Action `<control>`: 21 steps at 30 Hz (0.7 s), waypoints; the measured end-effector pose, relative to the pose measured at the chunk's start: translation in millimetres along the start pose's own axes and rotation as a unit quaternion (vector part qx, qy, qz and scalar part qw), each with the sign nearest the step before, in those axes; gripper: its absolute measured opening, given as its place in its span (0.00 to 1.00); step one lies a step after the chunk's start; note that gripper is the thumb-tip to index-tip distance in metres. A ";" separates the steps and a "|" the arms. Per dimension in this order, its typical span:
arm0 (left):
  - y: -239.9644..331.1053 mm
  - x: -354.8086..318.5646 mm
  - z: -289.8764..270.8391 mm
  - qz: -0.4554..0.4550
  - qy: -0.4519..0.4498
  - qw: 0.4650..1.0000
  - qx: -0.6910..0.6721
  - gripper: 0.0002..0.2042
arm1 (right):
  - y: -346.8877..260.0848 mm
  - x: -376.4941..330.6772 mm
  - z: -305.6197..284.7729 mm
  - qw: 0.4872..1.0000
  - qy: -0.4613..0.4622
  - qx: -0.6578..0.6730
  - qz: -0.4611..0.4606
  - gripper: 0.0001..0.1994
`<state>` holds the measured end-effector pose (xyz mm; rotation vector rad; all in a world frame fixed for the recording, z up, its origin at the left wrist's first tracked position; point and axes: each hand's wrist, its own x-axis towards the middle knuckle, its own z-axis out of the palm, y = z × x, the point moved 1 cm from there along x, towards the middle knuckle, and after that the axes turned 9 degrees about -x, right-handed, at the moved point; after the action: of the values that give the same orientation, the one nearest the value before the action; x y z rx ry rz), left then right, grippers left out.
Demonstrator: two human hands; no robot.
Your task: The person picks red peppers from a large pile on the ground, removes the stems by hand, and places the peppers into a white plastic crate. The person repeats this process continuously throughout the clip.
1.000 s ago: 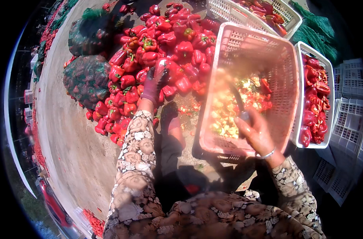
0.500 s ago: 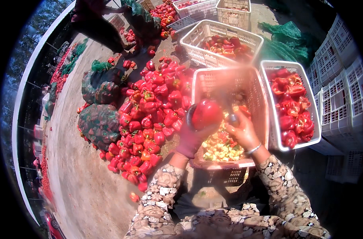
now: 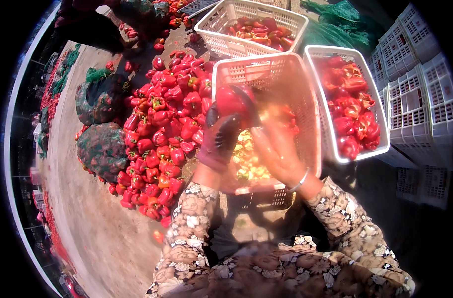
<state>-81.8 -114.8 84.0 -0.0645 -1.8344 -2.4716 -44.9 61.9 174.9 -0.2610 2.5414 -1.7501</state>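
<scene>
My left hand (image 3: 220, 143), in a dark purple glove, holds up a whole red bell pepper (image 3: 230, 105) over a pinkish plastic crate (image 3: 312, 134). Fingers curled, my bare right hand (image 3: 280, 155) is at the pepper's right side with a narrow dark-grey tool (image 3: 252, 113). Its tip meets the pepper, but blur hides the exact contact and the tool's kind. Pale yellow-green pepper cores (image 3: 250, 161) lie in the crate below, with some red pieces farther back. A bracelet (image 3: 300, 180) circles my right wrist.
A big heap of red peppers (image 3: 159, 134) lies left, beside filled mesh sacks (image 3: 103, 151). White crates of opened peppers stand right (image 3: 383, 119) and behind (image 3: 301, 31). Stacked crates (image 3: 410, 102) and green netting (image 3: 335, 32) are farther right. Another person (image 3: 87, 27) stands far left.
My left hand has brought the pepper up and left in the picture. My right hand has closed in, bringing the tool against the pepper. The whole view has shifted slightly.
</scene>
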 end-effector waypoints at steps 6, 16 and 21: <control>47.0 -2.2 36.0 -0.076 0.039 0.973 -0.214 0.27 | 11.7 7.1 1.4 0.995 0.020 -0.086 -0.043 0.14; 42.5 9.8 33.4 -0.076 0.147 0.936 -0.309 0.13 | 30.7 0.5 32.2 0.988 0.013 -0.153 -0.030 0.13; 32.4 17.3 16.0 -0.093 0.157 0.920 -0.347 0.15 | 34.2 -17.0 46.3 0.984 0.032 -0.167 -0.046 0.11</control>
<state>-96.7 -109.3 120.8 0.4636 -0.8175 -2.9126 -25.8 33.8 125.4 -0.3449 2.9064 -1.3676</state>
